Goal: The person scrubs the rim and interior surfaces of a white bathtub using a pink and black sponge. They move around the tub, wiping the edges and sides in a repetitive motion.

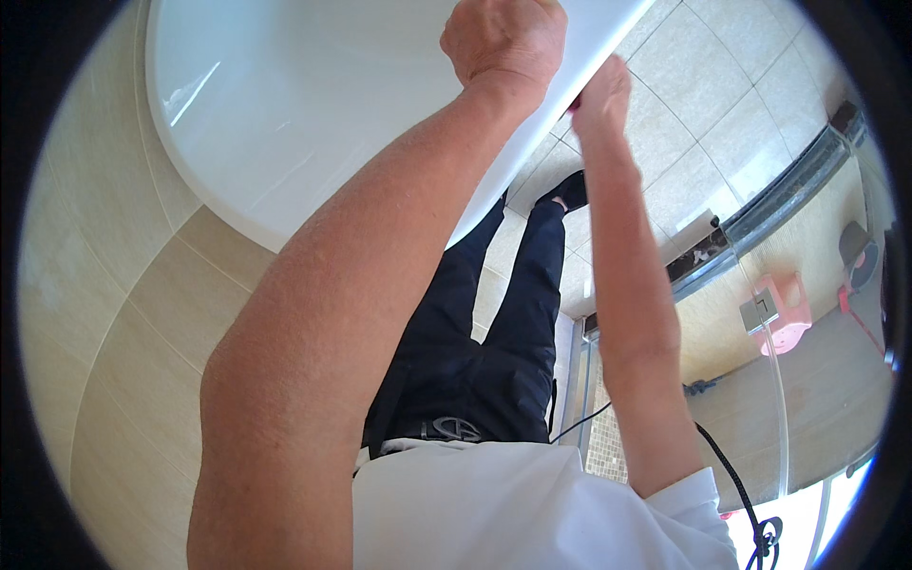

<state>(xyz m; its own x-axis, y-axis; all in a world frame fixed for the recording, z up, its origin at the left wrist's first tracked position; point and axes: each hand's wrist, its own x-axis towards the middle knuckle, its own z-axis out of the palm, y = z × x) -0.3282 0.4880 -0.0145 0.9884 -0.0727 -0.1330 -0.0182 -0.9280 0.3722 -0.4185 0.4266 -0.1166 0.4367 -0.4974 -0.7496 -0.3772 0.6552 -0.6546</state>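
Observation:
A white bathtub (pixel 342 107) fills the upper left. My left hand (pixel 506 39) is curled, its back towards me, over the tub's inner side and close to the long rim; its fingers are hidden, so what it may hold does not show. Past the rim, on the outer side, is my right hand (pixel 604 96), slightly blurred. A small dark pink thing (pixel 574 105) shows beside its fingers, mostly hidden by the tub's edge; whether the hand grips it cannot be told.
Light floor tiles (pixel 712 92) lie right of the tub. Farther right are a metal-edged threshold (pixel 787 189), a glass panel with a metal hinge (pixel 759 311) and a pink plastic stool (pixel 787 328). A black cord (pixel 730 463) hangs by my right arm. Beige tiles (pixel 149 342) border the tub.

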